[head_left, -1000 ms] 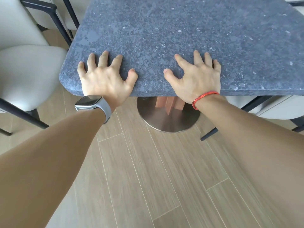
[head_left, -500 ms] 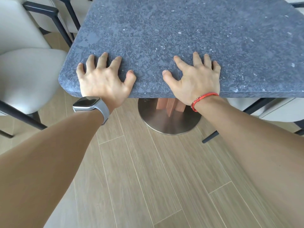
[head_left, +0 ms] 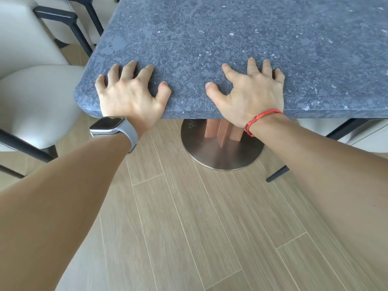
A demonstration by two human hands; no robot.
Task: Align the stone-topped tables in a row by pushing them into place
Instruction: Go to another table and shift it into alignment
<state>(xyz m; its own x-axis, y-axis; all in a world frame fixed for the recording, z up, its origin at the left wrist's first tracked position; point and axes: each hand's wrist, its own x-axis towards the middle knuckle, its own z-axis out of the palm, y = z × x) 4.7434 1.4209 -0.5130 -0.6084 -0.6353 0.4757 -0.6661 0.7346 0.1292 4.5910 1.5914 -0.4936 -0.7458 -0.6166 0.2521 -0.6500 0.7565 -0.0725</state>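
Observation:
A dark blue-grey speckled stone-topped table (head_left: 231, 38) fills the upper part of the view, standing on a copper-coloured post with a round steel base (head_left: 222, 156). My left hand (head_left: 130, 97), with a watch at the wrist, lies on the near edge close to the table's rounded left corner, fingers spread and clawed on the stone. My right hand (head_left: 252, 95), with a red cord at the wrist, presses the same edge further right, fingers also apart. Both palms bear against the rim. Neither hand wraps around anything.
A cream upholstered chair (head_left: 35, 95) with a dark metal frame stands tight against the table's left side. Another cream chair (head_left: 357, 131) and its dark leg (head_left: 279, 175) sit under the table's right side. Wood-look plank floor (head_left: 199, 227) lies between me and the table.
Both hands stay on the same spots at the table's edge. The table top and its base have shifted only slightly in the view.

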